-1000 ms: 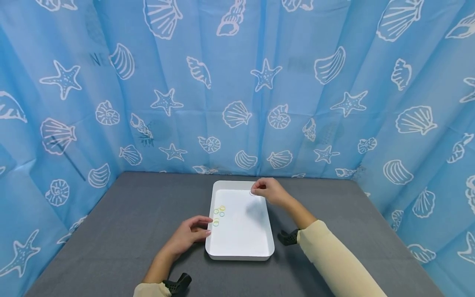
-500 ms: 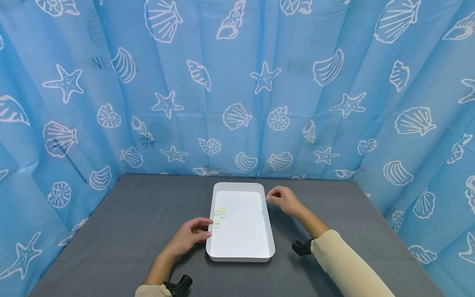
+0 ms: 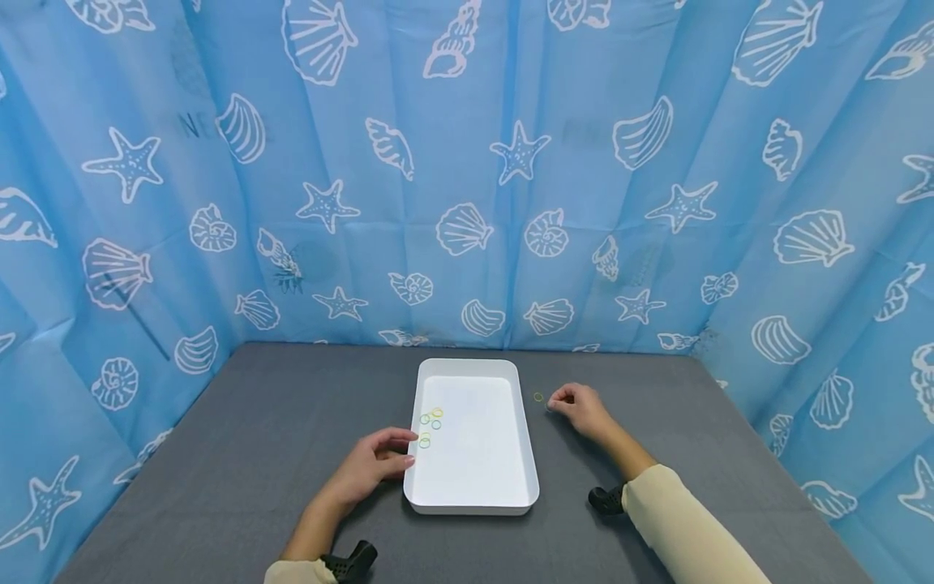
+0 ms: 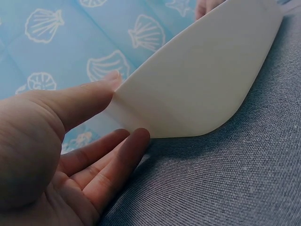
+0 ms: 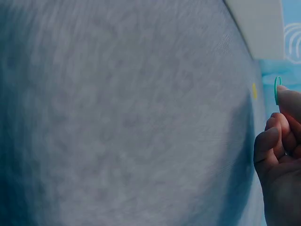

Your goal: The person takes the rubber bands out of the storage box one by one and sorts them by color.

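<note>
A shallow white tray (image 3: 485, 454) lies on the table, with several thin green and yellow rubber bands (image 3: 436, 413) near its left wall. My left hand (image 3: 372, 462) rests its fingertips against the tray's left side; in the left wrist view, the thumb is at the rim and the fingers (image 4: 136, 143) are lower on the outer wall. Right of the tray, my right hand (image 3: 584, 412) pinches a green rubber band (image 5: 276, 92) between thumb and finger. A yellow rubber band (image 3: 538, 397) lies on the table between that hand and the tray.
A dark grey cloth (image 3: 292, 422) covers the table. Blue curtains (image 3: 467, 170) with white shell and starfish prints hang behind and at both sides. A black device (image 3: 352, 561) sits on the left wrist, and another black device (image 3: 607, 500) on the right.
My right hand has moved from the tray's far right corner rightward, out over the table. A yellow rubber band now shows where that hand was. My left hand has stayed in place.
</note>
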Tool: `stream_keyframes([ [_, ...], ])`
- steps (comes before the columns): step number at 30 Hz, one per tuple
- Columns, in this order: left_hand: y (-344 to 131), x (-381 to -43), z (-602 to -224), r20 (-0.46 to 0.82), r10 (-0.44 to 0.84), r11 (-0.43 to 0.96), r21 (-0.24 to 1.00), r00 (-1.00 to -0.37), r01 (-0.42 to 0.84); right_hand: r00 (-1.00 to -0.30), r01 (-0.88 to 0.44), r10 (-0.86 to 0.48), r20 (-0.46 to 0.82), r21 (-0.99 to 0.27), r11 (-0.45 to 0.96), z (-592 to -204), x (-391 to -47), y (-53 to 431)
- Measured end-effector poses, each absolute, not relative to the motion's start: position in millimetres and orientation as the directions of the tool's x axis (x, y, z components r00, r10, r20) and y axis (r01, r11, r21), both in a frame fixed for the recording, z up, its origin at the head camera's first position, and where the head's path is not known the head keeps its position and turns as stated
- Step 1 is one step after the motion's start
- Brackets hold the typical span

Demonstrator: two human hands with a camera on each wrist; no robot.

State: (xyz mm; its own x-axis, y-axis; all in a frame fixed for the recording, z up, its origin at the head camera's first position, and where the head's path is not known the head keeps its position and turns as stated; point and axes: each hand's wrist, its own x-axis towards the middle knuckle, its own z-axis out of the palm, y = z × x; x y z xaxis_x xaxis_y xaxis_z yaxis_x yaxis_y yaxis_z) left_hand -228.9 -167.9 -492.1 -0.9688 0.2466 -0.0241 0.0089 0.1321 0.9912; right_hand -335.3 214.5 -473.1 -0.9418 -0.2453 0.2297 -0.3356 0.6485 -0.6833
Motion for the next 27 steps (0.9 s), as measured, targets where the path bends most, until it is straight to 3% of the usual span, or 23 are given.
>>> stream_keyframes([
  [14, -172.0, -231.5, -496.6, -0.026, 0.252, 0.158, 0.987, -0.967, 0.015, -0.984, -0.176, -0.124, 0.125, -0.681, 0.711, -478.3, -352.5, 214.4],
  [27, -170.1, -229.2, -491.3, -0.028, 0.258, 0.153, 0.988, -0.966, 0.012, -0.994, -0.07, -0.011, 0.11, -0.548, 0.833, -476.1, -361.4, 203.8],
])
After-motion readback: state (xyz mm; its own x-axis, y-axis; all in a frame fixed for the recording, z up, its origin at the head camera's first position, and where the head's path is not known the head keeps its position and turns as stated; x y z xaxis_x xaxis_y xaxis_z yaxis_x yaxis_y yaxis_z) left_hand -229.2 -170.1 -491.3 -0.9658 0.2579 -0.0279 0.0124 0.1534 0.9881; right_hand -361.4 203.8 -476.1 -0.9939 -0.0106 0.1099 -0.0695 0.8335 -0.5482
